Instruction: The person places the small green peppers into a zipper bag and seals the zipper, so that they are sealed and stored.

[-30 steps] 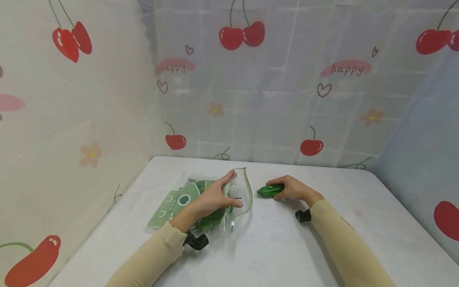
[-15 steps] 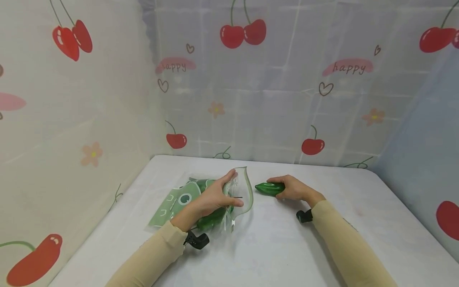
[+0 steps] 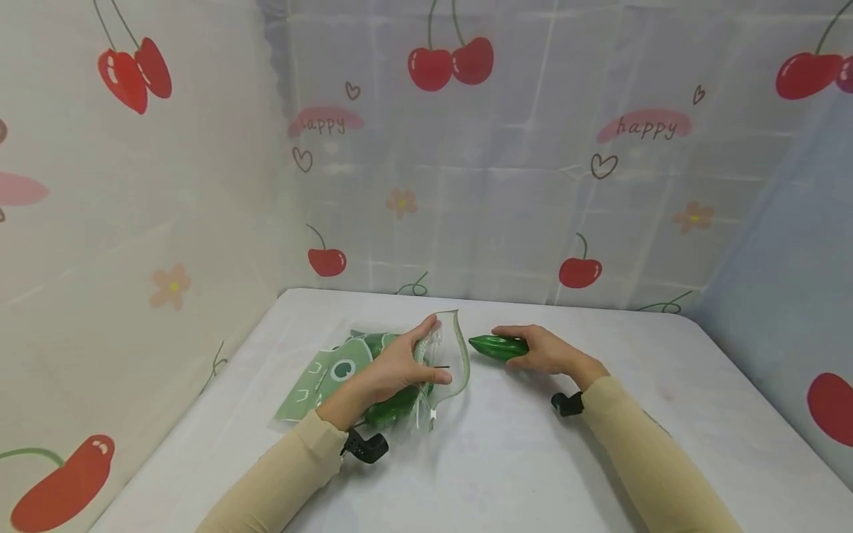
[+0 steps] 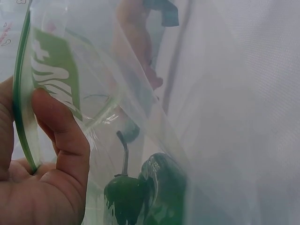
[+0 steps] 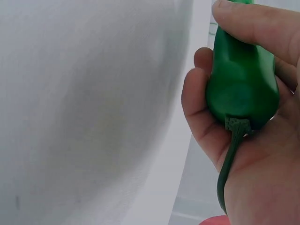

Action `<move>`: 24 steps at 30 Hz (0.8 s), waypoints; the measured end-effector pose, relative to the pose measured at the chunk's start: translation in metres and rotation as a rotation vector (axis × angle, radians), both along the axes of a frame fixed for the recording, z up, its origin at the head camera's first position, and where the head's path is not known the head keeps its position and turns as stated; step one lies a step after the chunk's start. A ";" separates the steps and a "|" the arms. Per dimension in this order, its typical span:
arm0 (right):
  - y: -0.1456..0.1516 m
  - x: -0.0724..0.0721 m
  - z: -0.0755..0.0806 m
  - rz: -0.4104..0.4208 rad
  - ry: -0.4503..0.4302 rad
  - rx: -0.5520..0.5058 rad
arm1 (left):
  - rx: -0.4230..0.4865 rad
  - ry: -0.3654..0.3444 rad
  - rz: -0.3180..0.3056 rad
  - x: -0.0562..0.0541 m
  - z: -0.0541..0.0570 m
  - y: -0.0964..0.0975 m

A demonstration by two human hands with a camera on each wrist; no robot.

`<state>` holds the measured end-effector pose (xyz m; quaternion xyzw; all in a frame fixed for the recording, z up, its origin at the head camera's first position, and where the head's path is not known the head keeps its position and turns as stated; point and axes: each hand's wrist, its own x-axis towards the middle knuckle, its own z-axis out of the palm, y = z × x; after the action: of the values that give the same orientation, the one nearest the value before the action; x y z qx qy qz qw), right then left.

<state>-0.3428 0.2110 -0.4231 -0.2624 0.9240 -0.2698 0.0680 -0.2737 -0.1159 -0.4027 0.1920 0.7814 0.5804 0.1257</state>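
Observation:
In the head view my left hand (image 3: 393, 371) holds the mouth of a clear zip bag (image 3: 308, 389) with a green printed design, its thumb and fingers spread along the opening. Dark green peppers lie inside it; in the left wrist view one pepper (image 4: 124, 194) with a thin stem shows through the plastic beside another pepper (image 4: 164, 187). My right hand (image 3: 549, 352) grips a glossy green pepper (image 3: 496, 347) just right of the bag mouth, tip toward the opening. In the right wrist view its stem (image 5: 229, 161) hangs along the palm, with fingers and thumb around the body.
A white table (image 3: 500, 459) lies under both arms. Behind it hangs a pale curtain (image 3: 493, 207) printed with cherries, and another patterned curtain (image 3: 213, 192) closes off the left side. Black wrist straps with small devices sit below both hands.
My right hand has carried the green pepper slightly left and up, nearer the bag mouth. The left hand and the bag stay about where they were.

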 end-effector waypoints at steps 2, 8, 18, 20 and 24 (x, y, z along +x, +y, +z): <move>0.000 0.003 0.002 0.001 0.004 -0.012 | 0.001 -0.004 -0.006 0.000 0.000 0.000; -0.003 0.010 0.008 -0.022 0.011 -0.057 | -0.006 -0.003 -0.008 -0.001 0.001 -0.001; -0.008 0.017 0.018 0.011 -0.063 -0.105 | -0.010 -0.003 -0.008 0.000 0.000 -0.001; -0.008 0.019 0.019 0.015 -0.114 -0.130 | -0.010 -0.005 -0.009 0.000 0.000 -0.001; -0.009 0.021 0.021 0.030 -0.196 -0.177 | -0.011 -0.003 -0.012 0.000 0.000 -0.001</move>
<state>-0.3220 0.2021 -0.4022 -0.2537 0.8815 -0.3735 0.1384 -0.2741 -0.1169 -0.4023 0.1952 0.7832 0.5755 0.1314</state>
